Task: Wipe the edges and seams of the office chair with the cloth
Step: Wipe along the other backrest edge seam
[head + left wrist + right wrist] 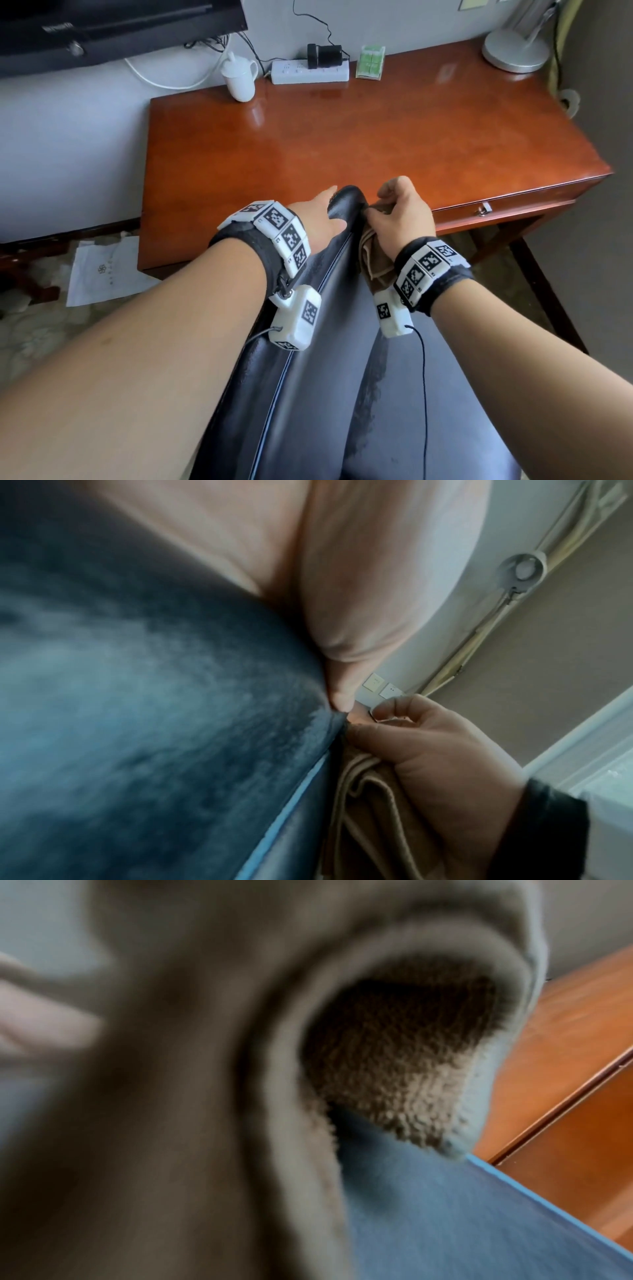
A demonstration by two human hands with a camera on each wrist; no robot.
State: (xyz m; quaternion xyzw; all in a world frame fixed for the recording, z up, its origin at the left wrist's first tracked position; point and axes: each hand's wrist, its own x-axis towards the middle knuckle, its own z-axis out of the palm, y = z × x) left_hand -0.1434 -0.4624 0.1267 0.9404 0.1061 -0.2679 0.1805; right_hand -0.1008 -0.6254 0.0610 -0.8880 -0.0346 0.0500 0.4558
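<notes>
The black leather office chair (325, 394) fills the lower middle of the head view, its narrow upper end pointing at the desk. My left hand (322, 219) grips that end from the left, thumb on the near face, and the left wrist view shows the thumb (342, 642) pressed into the leather (137, 696). My right hand (397, 212) holds a bunched brown cloth (373, 260) against the right edge seam near the top. The cloth (369, 804) hangs below the right hand (428, 745). Terry folds of the cloth (394, 1069) cover most of the right wrist view, above the chair (445, 1218).
A glossy red-brown desk (342, 144) stands just beyond the chair, with a drawer handle (484, 209) at its front. On it are a white mug (239, 77), a power strip (310, 72), a green box (370, 61) and a lamp base (517, 51). A paper bag (102, 270) lies on the floor at left.
</notes>
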